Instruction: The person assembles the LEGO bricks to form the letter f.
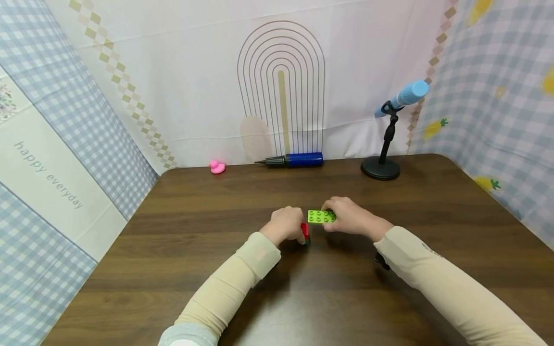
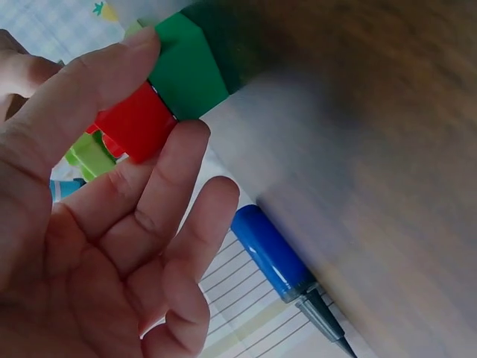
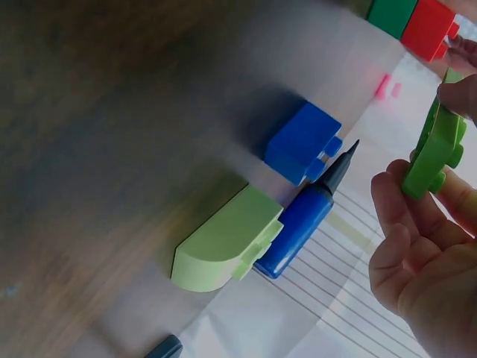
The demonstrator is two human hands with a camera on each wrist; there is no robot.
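My left hand [image 1: 285, 223] pinches a red building brick [image 2: 141, 123] between thumb and fingers, and a dark green brick [image 2: 188, 67] is joined under it, close over the table. My right hand [image 1: 348, 217] grips the right end of a flat lime-green brick [image 1: 318, 216] with its studs facing up. That lime brick is held just right of the red one, at a higher level. In the right wrist view a blue brick [image 3: 304, 142] and a pale green brick with a rounded end [image 3: 227, 242] stand on the table; the right hand hides them in the head view.
A blue hand pump [image 1: 298, 160] lies along the back of the brown table [image 1: 195, 278]. To its left sits a pink toy duck [image 1: 217, 166]. At the back right stands a light-blue microphone [image 1: 409, 94] on a black stand [image 1: 381, 167]. Cloth hangs behind and beside the table.
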